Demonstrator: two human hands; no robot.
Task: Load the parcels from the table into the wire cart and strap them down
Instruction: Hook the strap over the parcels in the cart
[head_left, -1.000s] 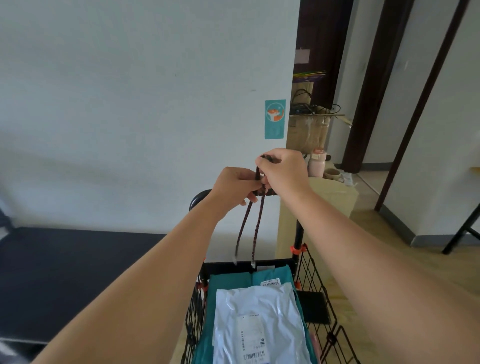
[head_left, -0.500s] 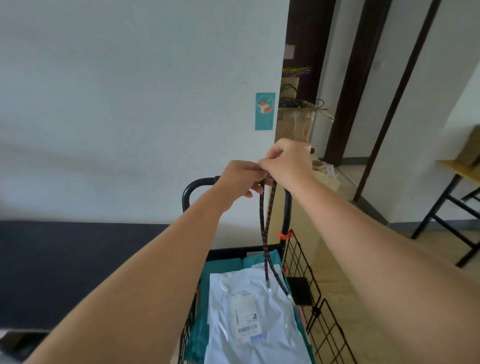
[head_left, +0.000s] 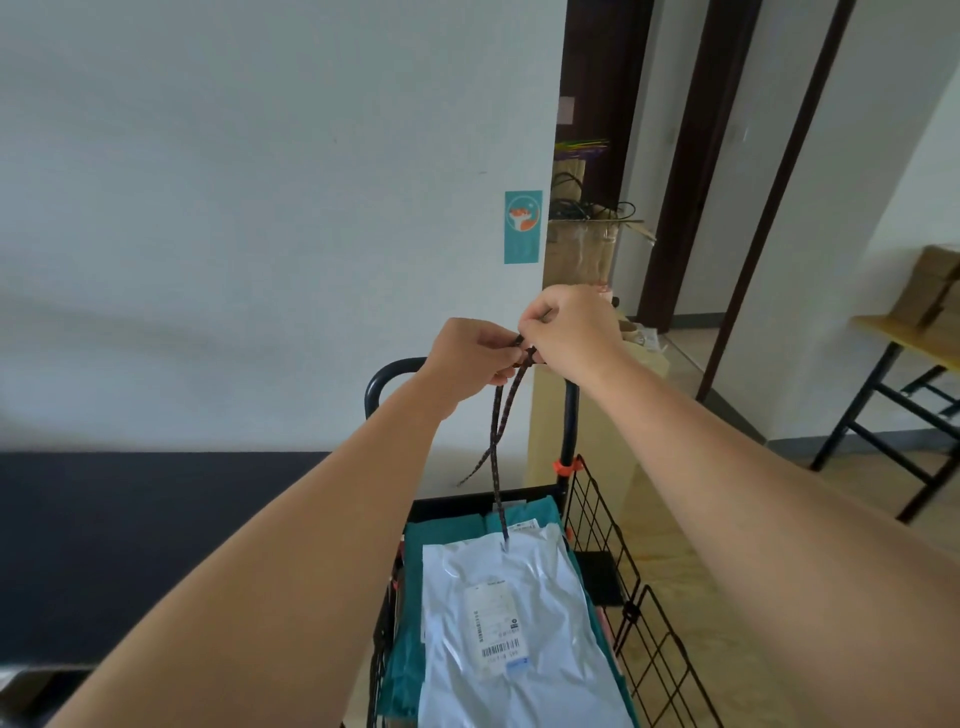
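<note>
Both hands meet right up at the cart handle (head_left: 387, 376). The left hand (head_left: 467, 358) pinches one bit of the cord (head_left: 496, 441), and the right hand (head_left: 566, 327) pinches the bit next to it, a touch higher. The tails hang nearly straight down, one ending over the far edge of the white parcel (head_left: 509, 623) in the wire cart (head_left: 597, 519). I'd guess tightening means pulling up and apart.

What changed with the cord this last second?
The cord ends, together a moment ago, have parted: one hangs to the white parcel, the other has swung left. Nothing let go: left hand and right hand still pinch it by the cart handle. The white parcel stays put.
</note>
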